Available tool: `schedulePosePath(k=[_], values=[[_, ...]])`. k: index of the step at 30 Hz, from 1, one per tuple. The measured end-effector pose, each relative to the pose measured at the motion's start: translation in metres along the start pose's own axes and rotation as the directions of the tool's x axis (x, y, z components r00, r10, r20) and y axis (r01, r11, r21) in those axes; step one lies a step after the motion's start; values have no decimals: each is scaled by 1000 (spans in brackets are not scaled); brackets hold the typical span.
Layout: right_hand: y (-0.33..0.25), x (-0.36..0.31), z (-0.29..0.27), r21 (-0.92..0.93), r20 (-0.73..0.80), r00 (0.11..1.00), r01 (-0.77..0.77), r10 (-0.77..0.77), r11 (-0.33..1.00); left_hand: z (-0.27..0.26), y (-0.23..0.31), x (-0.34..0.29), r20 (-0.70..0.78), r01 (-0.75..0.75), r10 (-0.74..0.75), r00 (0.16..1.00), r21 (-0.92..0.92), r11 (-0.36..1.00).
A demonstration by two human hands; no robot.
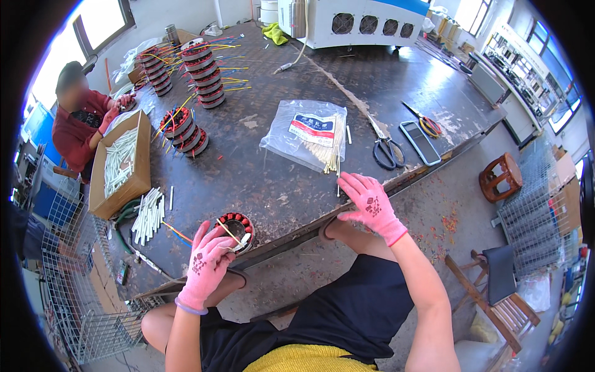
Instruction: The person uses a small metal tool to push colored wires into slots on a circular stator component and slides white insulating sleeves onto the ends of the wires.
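Note:
In a pink glove, my left hand (pixel 207 261) is closed on the near left side of a ring-shaped motor stator (pixel 248 227) with red windings, at the table's front edge. A thin pale strip and a white sleeve end (pixel 245 239) show beside its fingers. My right hand (pixel 372 208), also gloved in pink, has its thumb and fingers apart over the table edge. Its fingertips are close to a loose pale cable tie (pixel 338 186). More cable ties (pixel 331 162) poke out of a clear plastic bag (pixel 282 133) just beyond.
Stacked stators (pixel 204 77) with coloured wires stand at the back left. Left lie a cardboard box (pixel 137 170) of white sleeves, loose sleeves (pixel 149 217) and pliers (pixel 127 211). Black scissors (pixel 388 154), a phone (pixel 420 142) and orange-handled scissors (pixel 429 126) lie right. A co-worker (pixel 80 124) sits far left.

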State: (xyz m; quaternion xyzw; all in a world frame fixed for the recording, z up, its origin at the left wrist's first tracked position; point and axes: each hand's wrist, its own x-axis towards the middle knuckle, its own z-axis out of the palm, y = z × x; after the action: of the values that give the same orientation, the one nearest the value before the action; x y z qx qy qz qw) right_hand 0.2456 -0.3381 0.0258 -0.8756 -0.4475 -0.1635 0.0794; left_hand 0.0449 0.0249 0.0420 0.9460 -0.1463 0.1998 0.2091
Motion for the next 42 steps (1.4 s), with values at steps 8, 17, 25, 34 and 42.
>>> schedulePosePath(k=[8,17,25,34,42], values=[[-4,-12,12,-5,-186,978,99,-98,995,2,1,1,-16,8,-8,1000,-26,1000],[-52,-6,-33,557,-349,916,33,198,830,-15,-2,9,72,23,-13,997,-144,989],[-147,-2,-58,999,-22,965,12,262,40,-24,17,3,-20,98,-98,995,7,995],[-178,12,-71,666,562,678,-711,-475,-227,-39,105,-10,-63,48,-82,995,-418,907],[-184,18,-74,480,497,572,-808,-653,-342,-42,102,-17,-19,41,-57,998,-483,875]])
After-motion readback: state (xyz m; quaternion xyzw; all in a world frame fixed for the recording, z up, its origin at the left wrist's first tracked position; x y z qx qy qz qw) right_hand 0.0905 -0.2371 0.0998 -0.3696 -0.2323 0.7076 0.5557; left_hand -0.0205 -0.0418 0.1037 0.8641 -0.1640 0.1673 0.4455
